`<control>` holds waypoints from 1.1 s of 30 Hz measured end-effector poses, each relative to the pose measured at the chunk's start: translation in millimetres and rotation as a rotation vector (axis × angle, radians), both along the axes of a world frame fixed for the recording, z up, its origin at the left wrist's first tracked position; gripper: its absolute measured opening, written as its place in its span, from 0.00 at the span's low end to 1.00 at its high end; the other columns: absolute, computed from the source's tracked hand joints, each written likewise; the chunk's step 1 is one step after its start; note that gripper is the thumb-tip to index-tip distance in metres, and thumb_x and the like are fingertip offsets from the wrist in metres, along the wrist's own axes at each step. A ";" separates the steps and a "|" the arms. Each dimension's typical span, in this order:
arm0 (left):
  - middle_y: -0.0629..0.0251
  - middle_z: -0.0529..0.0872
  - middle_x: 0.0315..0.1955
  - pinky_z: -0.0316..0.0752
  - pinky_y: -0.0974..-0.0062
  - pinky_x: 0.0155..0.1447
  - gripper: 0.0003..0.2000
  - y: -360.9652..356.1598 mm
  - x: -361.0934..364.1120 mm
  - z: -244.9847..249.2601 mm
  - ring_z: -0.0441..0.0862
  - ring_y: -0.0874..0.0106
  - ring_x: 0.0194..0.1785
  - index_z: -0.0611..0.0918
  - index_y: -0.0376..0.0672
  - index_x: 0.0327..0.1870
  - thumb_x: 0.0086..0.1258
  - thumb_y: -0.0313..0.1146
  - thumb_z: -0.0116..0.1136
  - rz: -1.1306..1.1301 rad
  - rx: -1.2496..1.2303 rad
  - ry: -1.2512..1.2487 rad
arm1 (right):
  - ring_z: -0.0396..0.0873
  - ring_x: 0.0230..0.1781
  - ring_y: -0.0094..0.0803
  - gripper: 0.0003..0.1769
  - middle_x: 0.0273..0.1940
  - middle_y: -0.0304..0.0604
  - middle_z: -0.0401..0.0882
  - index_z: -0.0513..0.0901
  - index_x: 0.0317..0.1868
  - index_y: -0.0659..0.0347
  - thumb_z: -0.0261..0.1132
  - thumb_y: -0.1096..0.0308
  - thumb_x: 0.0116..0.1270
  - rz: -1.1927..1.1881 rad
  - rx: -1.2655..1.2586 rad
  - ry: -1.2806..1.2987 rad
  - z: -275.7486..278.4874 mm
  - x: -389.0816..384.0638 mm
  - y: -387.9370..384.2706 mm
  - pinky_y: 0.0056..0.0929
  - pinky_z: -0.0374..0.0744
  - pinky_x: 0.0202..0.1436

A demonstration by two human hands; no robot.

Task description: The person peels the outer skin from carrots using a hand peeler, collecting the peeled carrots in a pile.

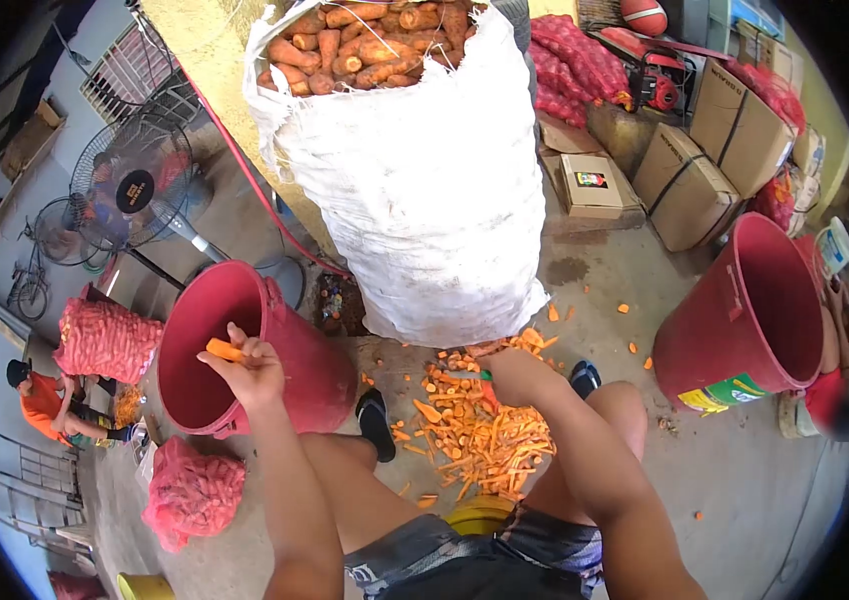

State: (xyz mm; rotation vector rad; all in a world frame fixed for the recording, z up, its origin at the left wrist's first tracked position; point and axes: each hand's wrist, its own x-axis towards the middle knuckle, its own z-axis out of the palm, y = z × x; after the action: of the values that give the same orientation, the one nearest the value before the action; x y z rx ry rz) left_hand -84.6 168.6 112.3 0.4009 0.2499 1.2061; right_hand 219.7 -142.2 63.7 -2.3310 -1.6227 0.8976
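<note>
My left hand (253,370) pinches a short orange carrot piece (226,350) over the rim of a tall red bin (315,370). Low in front of me, my right hand (513,376) is wrapped round a tool with a green part (486,375); its blade is hard to make out. Beneath that hand, orange carrot scraps and peelings (475,445) are heaped on the floor between my feet. A large white sack (415,200) stands just beyond, its open top full of unpeeled carrots (370,45).
Another red bin (690,330) stands at the right, before cardboard boxes (685,185). Red mesh sacks (195,490) lie at the left, near a standing fan (135,185). A person in orange (45,405) sits at the far left.
</note>
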 end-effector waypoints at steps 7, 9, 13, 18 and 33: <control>0.69 0.87 0.45 0.75 0.75 0.48 0.19 37.0 90.1 86.7 0.78 0.76 0.41 0.82 0.42 0.64 0.83 0.46 0.59 0.001 0.147 0.456 | 0.87 0.53 0.55 0.22 0.50 0.58 0.88 0.84 0.60 0.56 0.61 0.78 0.66 0.055 -0.050 0.037 7.6 16.0 5.9 0.52 0.83 0.56; 0.69 0.86 0.49 0.75 0.72 0.55 0.18 43.7 139.6 131.3 0.79 0.76 0.46 0.82 0.42 0.64 0.83 0.43 0.60 -0.012 0.378 0.586 | 0.87 0.52 0.55 0.23 0.49 0.58 0.88 0.84 0.61 0.54 0.62 0.77 0.66 0.083 -0.066 0.032 -3.4 21.2 10.2 0.53 0.83 0.55; 0.67 0.89 0.48 0.77 0.70 0.59 0.17 66.9 243.4 214.0 0.84 0.73 0.51 0.86 0.36 0.59 0.80 0.39 0.62 0.114 1.024 0.982 | 0.87 0.52 0.56 0.24 0.47 0.58 0.88 0.83 0.63 0.54 0.63 0.76 0.66 0.103 -0.123 0.050 -12.8 27.5 19.1 0.52 0.83 0.55; 0.53 0.92 0.46 0.81 0.65 0.56 0.14 160.2 330.3 249.5 0.90 0.61 0.50 0.90 0.48 0.57 0.74 0.37 0.64 0.554 1.499 1.621 | 0.87 0.54 0.55 0.21 0.50 0.58 0.89 0.83 0.61 0.59 0.62 0.76 0.67 0.129 -0.170 0.115 3.3 38.1 39.0 0.50 0.84 0.57; 0.52 0.88 0.60 0.80 0.58 0.60 0.20 205.2 338.9 276.5 0.87 0.54 0.57 0.82 0.49 0.71 0.86 0.44 0.52 0.606 1.454 1.462 | 0.87 0.51 0.55 0.21 0.47 0.57 0.89 0.83 0.60 0.56 0.64 0.76 0.66 0.073 -0.064 0.126 -9.5 66.8 48.0 0.52 0.83 0.54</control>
State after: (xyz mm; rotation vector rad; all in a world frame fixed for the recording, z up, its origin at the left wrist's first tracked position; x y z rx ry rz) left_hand 254.4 373.8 388.7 2.6353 0.7405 1.2805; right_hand 286.5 -94.2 54.2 -2.2187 -1.6601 1.1029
